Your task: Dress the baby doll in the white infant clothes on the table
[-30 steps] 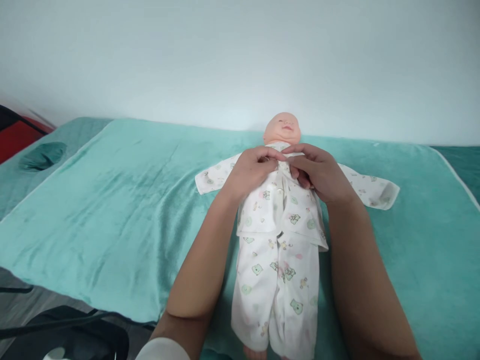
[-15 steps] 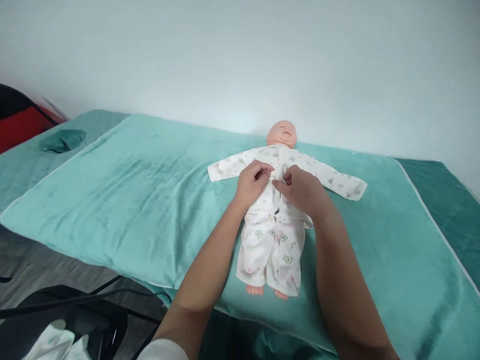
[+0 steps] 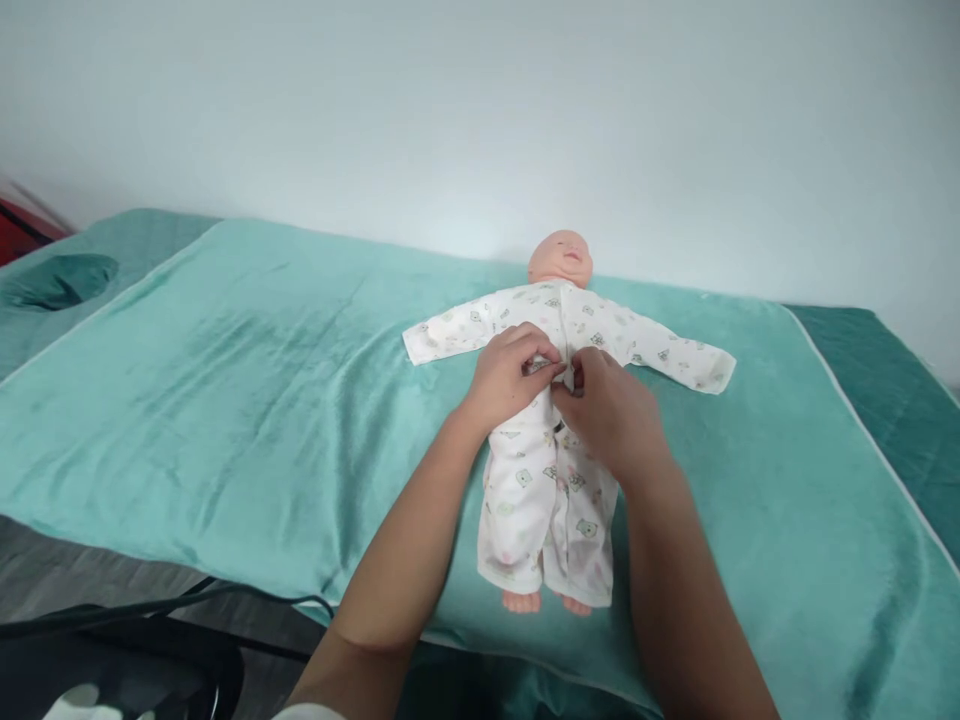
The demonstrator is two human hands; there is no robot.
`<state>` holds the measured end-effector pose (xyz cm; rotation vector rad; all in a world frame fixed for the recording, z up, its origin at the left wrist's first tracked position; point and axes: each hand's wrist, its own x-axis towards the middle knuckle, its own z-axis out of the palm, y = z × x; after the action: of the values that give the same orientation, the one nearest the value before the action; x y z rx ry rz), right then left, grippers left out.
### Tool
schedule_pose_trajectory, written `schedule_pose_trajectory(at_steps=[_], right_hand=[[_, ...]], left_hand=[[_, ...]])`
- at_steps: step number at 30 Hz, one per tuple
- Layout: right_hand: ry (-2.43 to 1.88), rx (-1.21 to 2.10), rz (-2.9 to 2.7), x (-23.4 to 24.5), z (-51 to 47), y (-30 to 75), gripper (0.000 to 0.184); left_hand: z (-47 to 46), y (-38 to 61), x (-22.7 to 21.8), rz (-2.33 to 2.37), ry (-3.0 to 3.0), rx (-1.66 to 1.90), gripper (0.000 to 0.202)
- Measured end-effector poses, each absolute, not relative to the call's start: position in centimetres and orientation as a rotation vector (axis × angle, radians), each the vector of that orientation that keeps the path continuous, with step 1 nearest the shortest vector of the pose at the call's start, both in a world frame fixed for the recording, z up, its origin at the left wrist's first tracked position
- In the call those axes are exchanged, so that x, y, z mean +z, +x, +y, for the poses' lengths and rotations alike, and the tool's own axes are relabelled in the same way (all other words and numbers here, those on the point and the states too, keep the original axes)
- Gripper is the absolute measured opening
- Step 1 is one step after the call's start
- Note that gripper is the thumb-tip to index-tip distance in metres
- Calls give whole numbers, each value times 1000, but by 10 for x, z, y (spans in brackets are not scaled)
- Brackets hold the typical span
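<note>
A baby doll (image 3: 559, 258) lies on its back, its arms spread in long sleeves. It wears a white printed shirt (image 3: 517, 308) and matching printed trousers (image 3: 517, 510), with its toes showing below the hems. Over the chest, my left hand (image 3: 517, 368) pinches the shirt's front edge between thumb and fingers. Close against it, my right hand (image 3: 607, 405) also has its fingers closed on the shirt's front opening. The fingertips of both hands nearly meet and hide the spot where they grip the cloth.
A green velvet cover (image 3: 247, 400) lies over the bed, with a face hole (image 3: 60, 282) at the left end. A pale wall (image 3: 480, 120) stands behind. At the lower left are a black chair (image 3: 120, 670) and dark cables (image 3: 225, 592).
Both hands have moved slightly down the shirt front and closer together. The left fingers have closed into a pinch. The camera view has shifted a little.
</note>
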<state>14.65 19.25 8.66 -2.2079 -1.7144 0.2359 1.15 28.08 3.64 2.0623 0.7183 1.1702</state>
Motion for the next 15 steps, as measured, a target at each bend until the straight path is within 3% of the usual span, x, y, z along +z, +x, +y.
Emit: schedule_pose_trajectory(at_steps=[9, 15], right_hand=[[-1979, 391, -1659, 83, 201, 163, 14], [-1960, 323, -1507, 79, 206, 159, 15]], left_hand=[[278, 12, 41, 751, 1935, 1127, 7], [275, 12, 38, 781, 1785, 1103, 13]])
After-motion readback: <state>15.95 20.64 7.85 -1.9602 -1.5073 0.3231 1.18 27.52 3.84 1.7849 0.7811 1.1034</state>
